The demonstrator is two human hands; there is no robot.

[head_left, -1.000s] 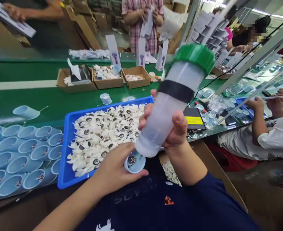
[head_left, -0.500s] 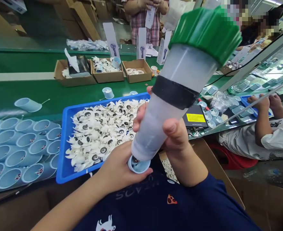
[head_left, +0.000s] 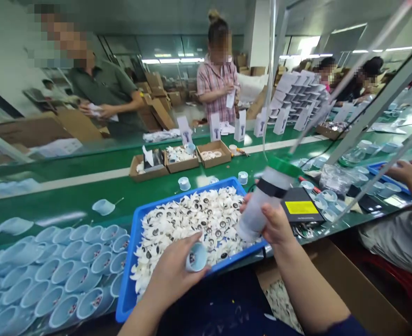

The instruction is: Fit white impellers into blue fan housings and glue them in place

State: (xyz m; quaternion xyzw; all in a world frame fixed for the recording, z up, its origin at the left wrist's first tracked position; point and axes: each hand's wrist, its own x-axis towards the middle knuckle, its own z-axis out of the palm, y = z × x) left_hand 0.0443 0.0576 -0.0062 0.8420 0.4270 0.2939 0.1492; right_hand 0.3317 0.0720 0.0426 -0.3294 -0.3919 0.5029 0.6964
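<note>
My right hand (head_left: 274,224) is wrapped round a frosted cylindrical tool (head_left: 253,214) with a black band and a green ribbed cap; it is tilted, its lower end above the right part of a blue tray (head_left: 126,280). My left hand (head_left: 176,261) grips a light-blue plastic cup (head_left: 199,256), its mouth facing me and something small and dark inside. The cup is apart from the tool, over the tray's front edge. White fan impellers (head_left: 188,214) with dark round hubs fill the tray.
Rows of light-blue cups (head_left: 66,277) stand at the left. Small cardboard boxes (head_left: 215,161) with parts line the green bench (head_left: 115,189) behind the tray. A black box with a yellow label (head_left: 302,207) lies at right. Co-workers stand across the bench; another person's arm (head_left: 411,186) is at far right.
The tool has come away from the cup mouth, lower and to the right. My left hand has turned the cup towards me. My view has lifted, showing more of the room.
</note>
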